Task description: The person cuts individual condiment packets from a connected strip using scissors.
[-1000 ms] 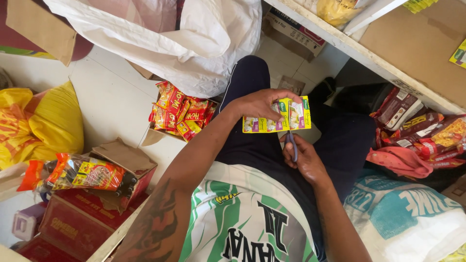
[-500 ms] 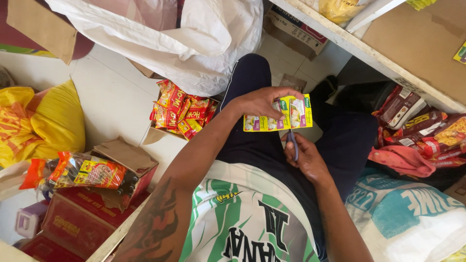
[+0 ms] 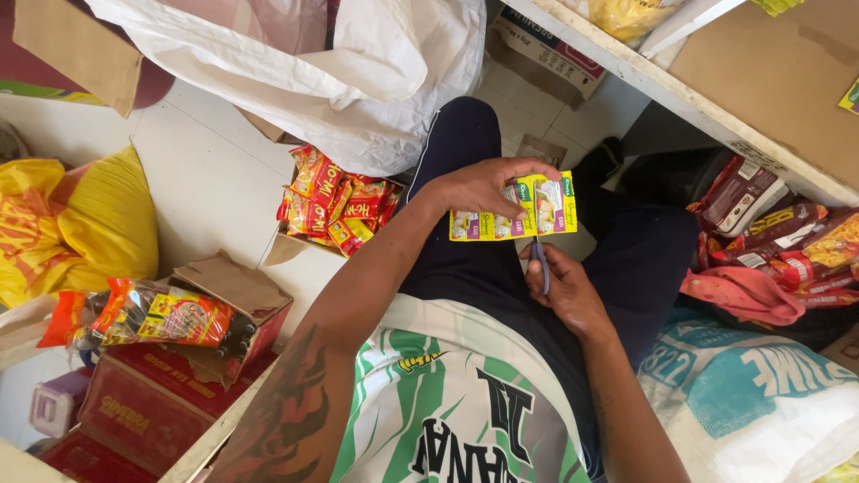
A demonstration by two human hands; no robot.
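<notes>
Left hand, centre of frame, fingers curled and pinching the top edge of a flat yellow-and-green strip of joined seasoning sachets, held level over the lap. Right hand just below it, closed around a pair of scissors with pale blue-grey blades; blades point up and meet the strip's lower edge. Whether the blades are parted cannot be told.

Around: dark trousers under both hands. Open cardboard box of red-and-yellow snack packets on the white tiled floor, left of the knee. Large white plastic sack above it, upper centre. Yellow bag at far left; red cartons topped by a wrapped bundle of packets lower left. Wooden shelf edge crosses upper right, with dark red foil packs beneath. Nothing lies between the camera and the hands.

Against the frame half a second back: hands, strip and scissors sit in the same places; no visible change in grip.
</notes>
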